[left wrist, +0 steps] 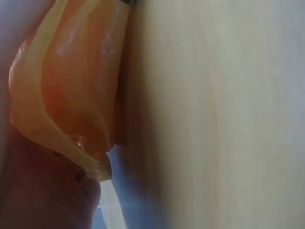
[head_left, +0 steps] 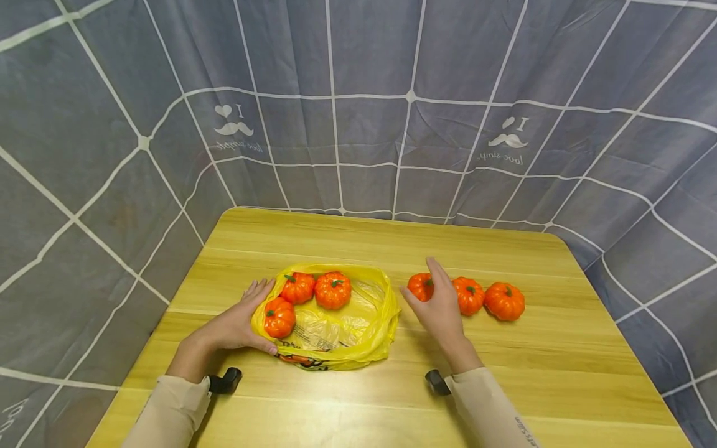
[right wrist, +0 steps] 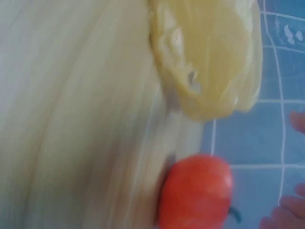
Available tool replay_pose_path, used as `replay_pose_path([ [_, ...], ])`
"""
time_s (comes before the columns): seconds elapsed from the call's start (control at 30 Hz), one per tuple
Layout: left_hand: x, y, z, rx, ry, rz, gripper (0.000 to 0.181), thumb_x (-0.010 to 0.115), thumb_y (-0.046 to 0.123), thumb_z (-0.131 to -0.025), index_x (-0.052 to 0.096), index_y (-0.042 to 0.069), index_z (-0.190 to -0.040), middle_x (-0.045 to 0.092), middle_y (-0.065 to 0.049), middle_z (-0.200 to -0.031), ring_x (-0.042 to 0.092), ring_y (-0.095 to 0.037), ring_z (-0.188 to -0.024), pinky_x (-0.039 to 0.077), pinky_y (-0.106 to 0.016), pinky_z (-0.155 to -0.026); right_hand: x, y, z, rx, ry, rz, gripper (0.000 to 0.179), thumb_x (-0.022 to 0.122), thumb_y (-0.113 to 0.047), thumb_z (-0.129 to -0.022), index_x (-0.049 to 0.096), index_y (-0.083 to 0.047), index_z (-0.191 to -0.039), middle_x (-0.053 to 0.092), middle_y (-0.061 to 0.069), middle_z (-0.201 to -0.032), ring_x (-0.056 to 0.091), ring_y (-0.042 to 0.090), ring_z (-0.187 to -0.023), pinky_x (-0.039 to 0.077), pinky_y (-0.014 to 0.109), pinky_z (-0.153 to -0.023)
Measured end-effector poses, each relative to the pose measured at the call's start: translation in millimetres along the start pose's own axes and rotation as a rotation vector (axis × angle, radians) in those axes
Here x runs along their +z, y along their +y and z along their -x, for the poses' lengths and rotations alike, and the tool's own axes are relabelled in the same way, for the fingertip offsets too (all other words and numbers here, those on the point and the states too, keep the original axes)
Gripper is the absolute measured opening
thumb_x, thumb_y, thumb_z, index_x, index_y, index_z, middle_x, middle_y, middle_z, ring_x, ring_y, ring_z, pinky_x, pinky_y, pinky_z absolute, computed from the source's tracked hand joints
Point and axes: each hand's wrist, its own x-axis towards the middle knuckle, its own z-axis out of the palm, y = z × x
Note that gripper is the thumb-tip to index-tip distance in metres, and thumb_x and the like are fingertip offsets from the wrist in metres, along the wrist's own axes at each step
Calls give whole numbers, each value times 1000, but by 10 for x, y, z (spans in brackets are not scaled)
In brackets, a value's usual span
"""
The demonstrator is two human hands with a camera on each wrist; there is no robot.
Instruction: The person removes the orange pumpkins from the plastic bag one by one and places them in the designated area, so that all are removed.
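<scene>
A yellow plastic bag (head_left: 358,354) lies spread wide at the mouth on the table. Inside at its left are three small orange pumpkins, one at the front left (head_left: 279,318), one behind it (head_left: 298,287) and one farther right (head_left: 333,290). My left hand (head_left: 238,320) holds the bag's left end, thumb along the front and fingers behind. My right hand (head_left: 442,311) reaches over the nearest pumpkin (head_left: 419,285) of a row to the bag's right, thumb and fingers spread. In the right wrist view, fingertips (right wrist: 286,217) stand apart from a pumpkin (right wrist: 195,193).
Two more pumpkins, a middle one (head_left: 469,295) and an outer one (head_left: 505,302), sit to the right of my right hand. The wooden table (head_left: 347,417) has a rounded back edge. A grey curtain (head_left: 370,124) with white lines hangs behind it and at both sides.
</scene>
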Motion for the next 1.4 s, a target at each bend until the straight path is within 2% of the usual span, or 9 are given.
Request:
replay_pose_path([
  [0.33, 7, -7, -3, 18, 4, -15, 140, 96, 46, -61, 8, 4, -162, -1, -31, -163, -9, -50, -148, 3, -73, -111, 303, -266, 49, -186, -129, -96, 79, 86, -35, -82, 52, -10, -148, 42, 10, -156, 39, 34, -142, 37, 54, -110],
  [0.43, 2, -25, -4, 27, 11, -19, 141, 96, 47, -60, 8, 3, -162, 0, -31, -163, -9, -50, -148, 3, -73, -111, 416, -362, 55, -242, -172, -102, 80, 87, -36, -81, 52, -9, -148, 44, 8, -155, 41, 32, -141, 36, 51, -111],
  [0.53, 7, -37, -3, 21, 9, -16, 141, 96, 47, -60, 8, 5, -162, 0, -30, -163, -9, -50, -148, 3, -73, -111, 519, -452, 52, -266, -249, -112, 83, 87, -37, -80, 50, -7, -149, 46, 7, -153, 42, 29, -140, 36, 46, -112],
  [0.63, 14, -35, -2, 18, 8, -7, 141, 96, 46, -60, 8, 6, -162, -1, -30, -163, -10, -50, -148, 3, -73, -110, 624, -520, 38, -250, -329, -108, 89, 87, -41, -78, 47, -8, -151, 45, 8, -154, 41, 28, -141, 34, 43, -113],
  [0.73, 30, -31, -10, 16, 4, -4, 141, 96, 47, -61, 7, 7, -163, -1, -30, -164, -10, -50, -148, 2, -74, -110, 712, -565, 13, -232, -374, -96, 92, 87, -43, -77, 46, -9, -152, 43, 8, -155, 40, 28, -142, 33, 42, -114],
  [1.17, 35, -3, 10, 22, 12, -7, 140, 96, 45, -61, 8, 5, -162, 0, -30, -163, -9, -50, -148, 2, -74, -110, 950, -591, -106, -153, -427, -15, 91, 89, -38, -75, 47, -9, -151, 45, 11, -153, 40, 30, -142, 31, 42, -115],
  [1.4, 48, 8, 5, 24, 11, 2, 139, 97, 43, -62, 8, 4, -162, 0, -31, -163, -10, -50, -147, 1, -74, -110, 1070, -559, -113, -87, -471, -14, 96, 91, -37, -75, 43, -5, -152, 41, 12, -156, 37, 31, -143, 30, 42, -116],
])
